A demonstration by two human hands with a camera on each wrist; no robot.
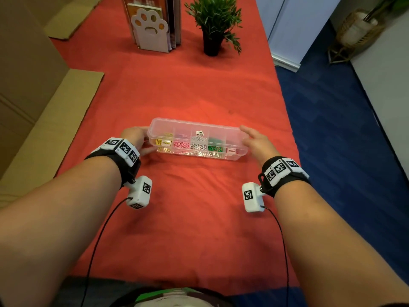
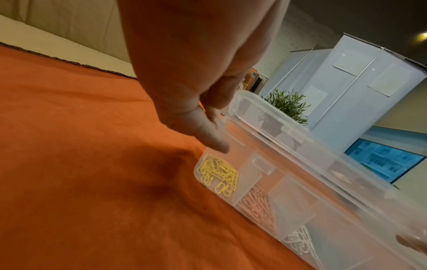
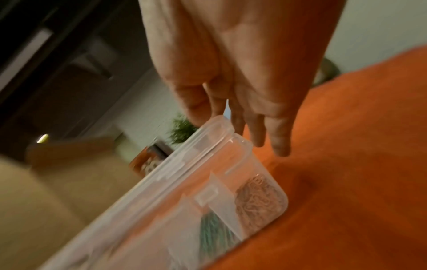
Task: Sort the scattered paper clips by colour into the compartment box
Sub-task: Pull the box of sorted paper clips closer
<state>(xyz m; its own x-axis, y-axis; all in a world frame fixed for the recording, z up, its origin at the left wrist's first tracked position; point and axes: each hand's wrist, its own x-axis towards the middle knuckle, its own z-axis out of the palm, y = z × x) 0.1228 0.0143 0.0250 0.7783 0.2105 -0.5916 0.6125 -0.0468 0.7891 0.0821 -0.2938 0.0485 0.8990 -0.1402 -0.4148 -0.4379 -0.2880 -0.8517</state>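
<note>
Left hand (image 1: 137, 138) and right hand (image 1: 254, 140), fingers extended

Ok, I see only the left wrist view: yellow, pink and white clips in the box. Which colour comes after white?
Observer: Green clips, in the next compartment.
Operator: And the last compartment?
Observer: The right wrist view shows reddish-brown clips there.
Operator: Where is the right hand?
Observer: The right hand is at the right end of the box, fingers straight beside the lid corner. I cannot tell whether it touches.
</note>
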